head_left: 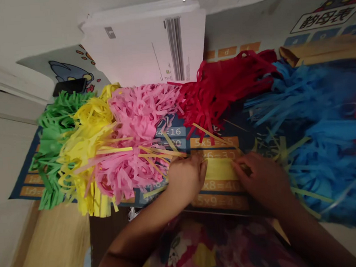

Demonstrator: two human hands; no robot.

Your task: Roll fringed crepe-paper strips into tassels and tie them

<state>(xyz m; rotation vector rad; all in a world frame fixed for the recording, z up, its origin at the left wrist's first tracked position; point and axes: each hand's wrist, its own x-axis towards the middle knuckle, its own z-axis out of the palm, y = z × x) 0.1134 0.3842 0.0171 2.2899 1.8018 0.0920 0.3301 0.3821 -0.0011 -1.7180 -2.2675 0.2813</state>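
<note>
The left hand is curling its fingers around the left edge of the yellow paper; the right hand is pinching its right edge; the paper is lying flat on the multiplication chart covering the table; pink strips are piling left of the paper, red strips beyond it, blue strips to its right.

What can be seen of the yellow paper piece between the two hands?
The yellow paper piece is a small, flat, plain rectangle of thin paper. It lies on the multiplication mat, covering part of an orange row. The left hand holds its left edge, the right hand its right edge; both ends are hidden under fingers.
</note>
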